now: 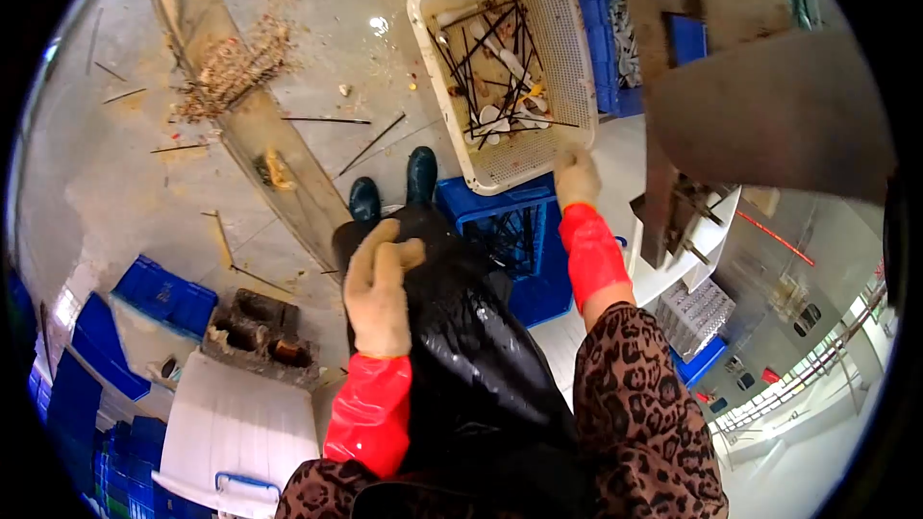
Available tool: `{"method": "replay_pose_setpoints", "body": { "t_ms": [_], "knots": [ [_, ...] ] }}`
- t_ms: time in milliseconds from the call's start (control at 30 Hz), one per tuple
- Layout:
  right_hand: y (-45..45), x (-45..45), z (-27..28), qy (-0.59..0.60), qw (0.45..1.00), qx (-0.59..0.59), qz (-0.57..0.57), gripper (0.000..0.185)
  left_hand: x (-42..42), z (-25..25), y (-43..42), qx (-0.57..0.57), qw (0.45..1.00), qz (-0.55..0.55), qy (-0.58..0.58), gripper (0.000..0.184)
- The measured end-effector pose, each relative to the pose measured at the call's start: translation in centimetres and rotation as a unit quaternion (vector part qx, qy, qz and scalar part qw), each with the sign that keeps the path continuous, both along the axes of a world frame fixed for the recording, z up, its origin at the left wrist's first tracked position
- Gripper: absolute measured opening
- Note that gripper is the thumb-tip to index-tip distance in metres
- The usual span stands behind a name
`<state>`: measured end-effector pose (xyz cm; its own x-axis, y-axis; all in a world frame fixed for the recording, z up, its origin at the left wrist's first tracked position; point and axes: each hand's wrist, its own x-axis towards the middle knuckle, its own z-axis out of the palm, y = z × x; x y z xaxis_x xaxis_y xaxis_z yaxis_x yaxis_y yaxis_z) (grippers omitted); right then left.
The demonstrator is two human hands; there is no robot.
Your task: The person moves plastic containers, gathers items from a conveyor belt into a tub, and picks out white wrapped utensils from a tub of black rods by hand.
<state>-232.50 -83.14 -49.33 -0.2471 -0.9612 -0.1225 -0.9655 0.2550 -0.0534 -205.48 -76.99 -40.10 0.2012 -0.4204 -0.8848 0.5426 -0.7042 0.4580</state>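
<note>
My left hand, in a pale glove under a red waterproof cuff, hangs above the black apron. Its fingers are stretched and apart, with nothing in them. Close to the near right corner of a cream plastic basket is my right hand, gloved the same way. Its fingers are blurred, so touching or gripping cannot be made out. Black chopsticks, white spoons and food scraps lie in the basket. Below it stands a blue crate with dark sticks inside.
A metal channel crosses the wet floor, with a heap of food waste on it. Loose chopsticks lie around. A metal machine part juts in at right. A concrete block and white lid-like panel are at left.
</note>
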Motion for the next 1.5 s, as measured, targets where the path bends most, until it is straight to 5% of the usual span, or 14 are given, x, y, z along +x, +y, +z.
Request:
{"method": "replay_pose_setpoints", "body": {
  "t_ms": [133, 200, 267, 600, 1333, 1433, 1500],
  "knots": [
    [-6.1, -3.6, -4.5, 0.108, 0.988, -0.011, -0.112, 0.037, -3.6, -3.8, -1.2, -0.016, 0.996, -0.042, 0.078, 0.029],
    [-9.7, -2.7, -4.4, 0.127, 0.95, 0.035, -0.283, 0.04, -3.8, -5.3, -1.8, -0.024, 0.993, -0.087, 0.079, 0.029],
    [-10.2, -7.6, -8.2, 0.166, 0.976, -0.09, -0.111, 0.039, -3.4, -5.9, -3.0, -0.006, 0.993, -0.071, 0.096, 0.029],
    [-13.9, -13.1, -10.1, 0.245, 0.946, 0.14, -0.163, 0.036, -4.3, -8.0, -7.0, 0.056, 0.988, -0.109, 0.096, 0.029],
    [-9.1, -14.6, -9.2, 0.31, 0.916, 0.183, -0.178, 0.028, -4.7, -8.2, -6.7, 0.042, 0.986, -0.131, 0.098, 0.033],
    [-7.3, -11.9, -9.6, 0.245, 0.949, -0.071, -0.183, 0.024, -4.9, -8.2, -6.4, 0.06, 0.986, -0.098, 0.123, 0.031],
    [-6.3, -9.4, -9.2, 0.191, 0.965, -0.073, -0.166, 0.023, -5.0, -8.2, -6.2, 0.065, 0.986, -0.084, 0.129, 0.031]
  ]
}}
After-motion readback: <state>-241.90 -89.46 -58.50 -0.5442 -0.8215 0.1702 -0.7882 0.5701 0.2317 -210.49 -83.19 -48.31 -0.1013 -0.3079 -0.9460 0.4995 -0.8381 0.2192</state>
